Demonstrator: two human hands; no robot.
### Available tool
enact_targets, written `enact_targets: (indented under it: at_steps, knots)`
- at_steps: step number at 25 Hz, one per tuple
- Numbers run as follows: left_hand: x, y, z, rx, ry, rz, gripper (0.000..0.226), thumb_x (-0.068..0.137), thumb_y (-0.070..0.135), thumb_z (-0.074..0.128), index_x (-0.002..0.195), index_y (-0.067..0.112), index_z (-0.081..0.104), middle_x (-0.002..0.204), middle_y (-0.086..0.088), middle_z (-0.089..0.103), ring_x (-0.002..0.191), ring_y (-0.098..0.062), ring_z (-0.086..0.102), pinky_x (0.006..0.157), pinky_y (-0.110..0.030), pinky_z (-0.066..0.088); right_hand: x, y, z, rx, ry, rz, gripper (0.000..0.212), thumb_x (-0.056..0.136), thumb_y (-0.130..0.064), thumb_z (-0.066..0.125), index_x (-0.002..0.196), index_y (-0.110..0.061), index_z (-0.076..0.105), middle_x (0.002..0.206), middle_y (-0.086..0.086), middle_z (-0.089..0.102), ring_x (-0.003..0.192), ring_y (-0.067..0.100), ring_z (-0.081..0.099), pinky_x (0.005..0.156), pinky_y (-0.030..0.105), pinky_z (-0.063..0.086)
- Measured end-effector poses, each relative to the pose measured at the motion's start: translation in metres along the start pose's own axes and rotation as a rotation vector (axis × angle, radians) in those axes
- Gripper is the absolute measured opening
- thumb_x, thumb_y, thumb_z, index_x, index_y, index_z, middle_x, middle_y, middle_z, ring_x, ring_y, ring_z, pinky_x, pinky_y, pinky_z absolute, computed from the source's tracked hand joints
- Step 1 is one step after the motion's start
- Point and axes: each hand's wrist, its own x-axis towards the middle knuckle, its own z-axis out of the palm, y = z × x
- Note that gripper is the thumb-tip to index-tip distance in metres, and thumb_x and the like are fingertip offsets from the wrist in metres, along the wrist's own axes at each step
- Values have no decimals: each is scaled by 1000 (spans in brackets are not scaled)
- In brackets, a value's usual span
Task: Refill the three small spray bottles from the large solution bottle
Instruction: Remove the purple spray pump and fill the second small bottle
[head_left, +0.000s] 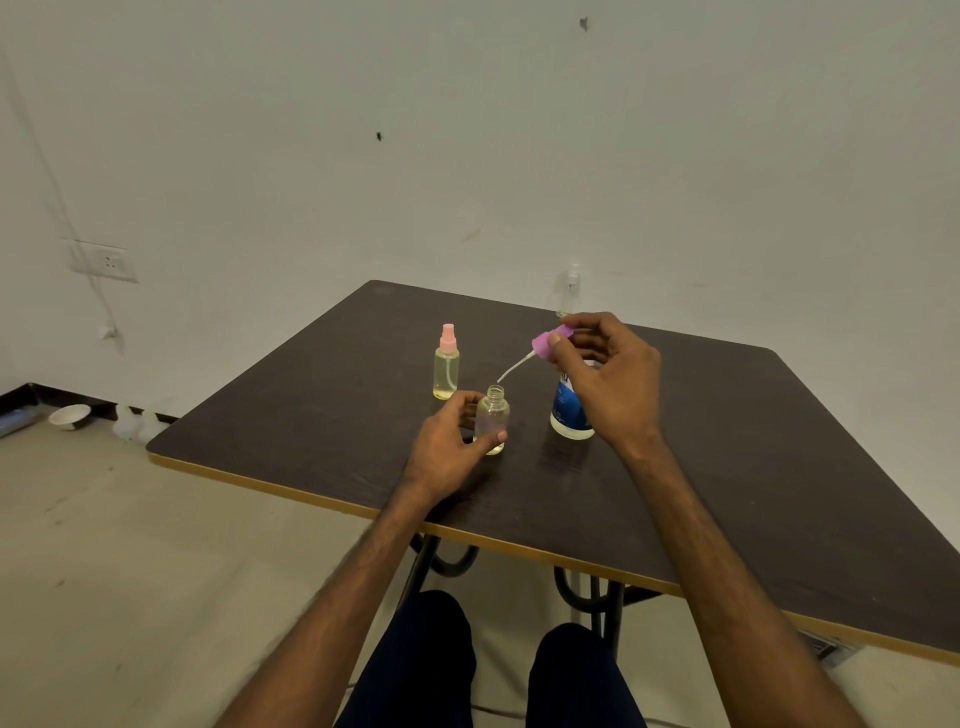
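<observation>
— What are your hands doing?

— My left hand (447, 441) grips the small clear plastic bottle (492, 422) round its body. It stands upright on the dark brown wooden table (727, 467), near the front edge. My right hand (608, 379) pinches the purple spray cap (545, 343) between thumb and fingertips. Its thin white dip tube slants down, tip just above the open neck.

— How do you do this step well?

— I judge the cap is off for filling, since the bottle looks almost empty, with only a pale yellow trace at the bottom. I should keep the tube off the tabletop and lay the cap where it cannot roll. My left grip should be low, so the neck is upright and unobstructed. The neck is narrow, so pouring calls for a slow, thin stream. The large solution bottle with the blue label (566, 410) stands just beside it on the right, its top hidden behind my right hand.

— And the other two?

— The pink-capped spray bottle (446, 371) stands just behind, well filled with yellowish liquid. The clear capped spray bottle (569, 291) sits at the far edge; its level I cannot tell.
</observation>
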Motion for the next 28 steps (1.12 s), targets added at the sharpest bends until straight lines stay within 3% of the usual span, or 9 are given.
enact_targets:
  at_steps: [6, 11, 18, 23, 26, 28]
  knots:
    - [-2, 1, -2, -19, -4, 15, 52, 82, 29, 79, 128, 22, 55, 121, 9, 65, 110, -5, 60, 95, -26, 50, 4, 3, 17, -145, -206, -33, 23, 87, -20, 73, 107, -10, 68, 91, -3, 71, 84, 4, 68, 75, 19, 57]
    - [-1, 0, -1, -23, -8, 4, 51, 81, 30, 80, 126, 23, 56, 114, 13, 65, 108, -3, 61, 95, -26, 51, 0, 9, 40, -415, -448, -88, 21, 89, -21, 71, 105, -10, 65, 94, 3, 71, 83, 10, 66, 79, 29, 58]
    - [-1, -1, -1, -25, -15, 6, 52, 82, 31, 80, 127, 24, 56, 114, 13, 65, 109, -3, 61, 96, -28, 52, 0, 19, 40, -351, -426, 38, 23, 85, -26, 74, 103, -12, 65, 90, -1, 71, 82, 8, 66, 76, 23, 56]
    - [-1, -1, -1, -30, -17, -2, 51, 82, 31, 79, 127, 24, 56, 115, 12, 65, 108, -3, 61, 95, -30, 53, -6, 21, 40, -172, -523, 71, 46, 84, -15, 75, 128, -18, 60, 112, -8, 67, 96, -3, 62, 77, 5, 48]
    - [-1, -2, 0, -22, -12, 10, 51, 82, 30, 80, 127, 23, 56, 115, 11, 65, 108, -5, 61, 96, -31, 53, -8, 26, 45, -151, -449, 90, 40, 81, -12, 77, 119, -19, 65, 103, -6, 70, 90, -3, 63, 77, 9, 51]
    - [-1, -2, -1, -11, -15, 26, 50, 82, 31, 79, 126, 22, 57, 115, 10, 66, 108, -5, 61, 95, -32, 54, -12, 28, 50, -179, -403, 100, 39, 78, -20, 81, 114, -17, 65, 97, -5, 65, 82, 3, 60, 70, 10, 49]
